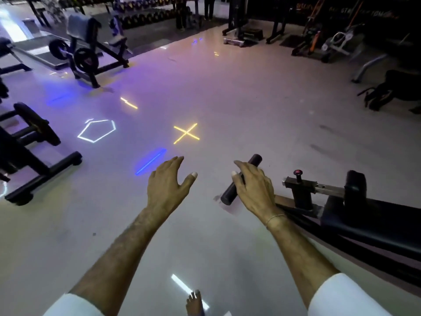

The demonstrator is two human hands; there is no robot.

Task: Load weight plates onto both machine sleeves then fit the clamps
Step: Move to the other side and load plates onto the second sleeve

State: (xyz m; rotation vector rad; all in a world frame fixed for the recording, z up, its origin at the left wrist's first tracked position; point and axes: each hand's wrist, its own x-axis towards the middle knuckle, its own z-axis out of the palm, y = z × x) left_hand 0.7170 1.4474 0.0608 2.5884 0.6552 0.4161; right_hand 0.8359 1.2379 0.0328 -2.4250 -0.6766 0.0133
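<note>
Left hand (pixel 169 181) wide, fingers spread, holding nothing, above the glossy pale floor (pixel 227 99). Right hand (pixel 252 188) lay across the black cylindrical foam roller (pixel 241 179) of the black steel machine (pixel 364 215) at 4 o'clock. Its fingers were fairly straight; whether it clasped the roller could not be told.

Nearest black round weight plate (pixel 37 124) sat on a rack peg at 9 o'clock, well apart from both hands. No clamps seen.

Risks, judged:
- The bare foot (pixel 194 302) at 6 o'clock would lie under any carrying path, so a slipped plate could strike it.
- Dim light and coloured reflections might hide the rack's low frame feet and cause a trip.
- The roller might turn if leaned on.
</note>
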